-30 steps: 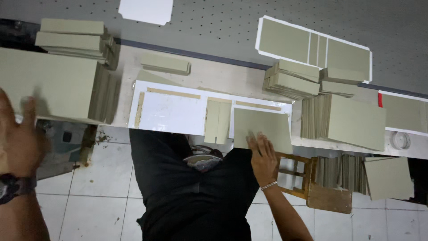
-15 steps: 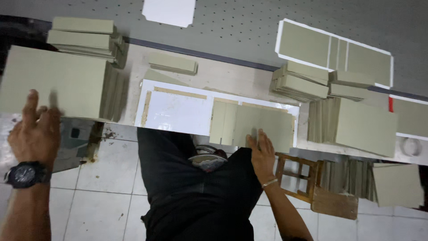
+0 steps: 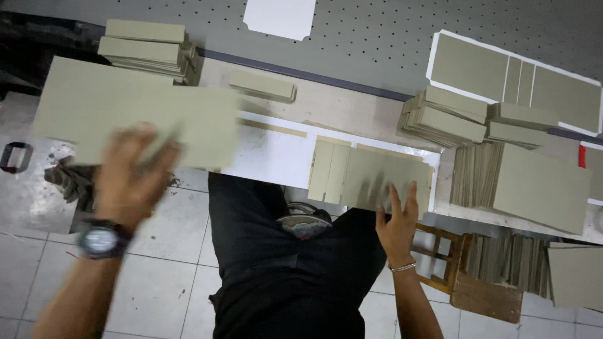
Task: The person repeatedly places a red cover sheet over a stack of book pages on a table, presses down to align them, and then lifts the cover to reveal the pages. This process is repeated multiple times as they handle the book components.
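My left hand (image 3: 135,179), with a watch on its wrist, grips the near edge of a large grey-green board (image 3: 125,113) and holds it over the left end of the workbench; both are blurred by motion. The board's right end overlaps a white sheet (image 3: 276,160) lying on the bench. On that sheet lie a wide grey-green board (image 3: 377,172) and a narrow strip (image 3: 328,169) side by side. My right hand (image 3: 397,216), wearing a thin bracelet, rests with spread fingers on the wide board's near edge and holds nothing.
Stacks of grey-green boards stand at the back left (image 3: 144,44), centre right (image 3: 446,116) and right (image 3: 534,185). A small stack (image 3: 264,85) lies behind the sheet. A wooden stool (image 3: 468,279) is beside my legs. A tape roll (image 3: 16,157) sits at far left.
My left hand has risen from the lower left, taken hold of the large board and carried it right over the white sheet. The right hand has stayed on the wide board.
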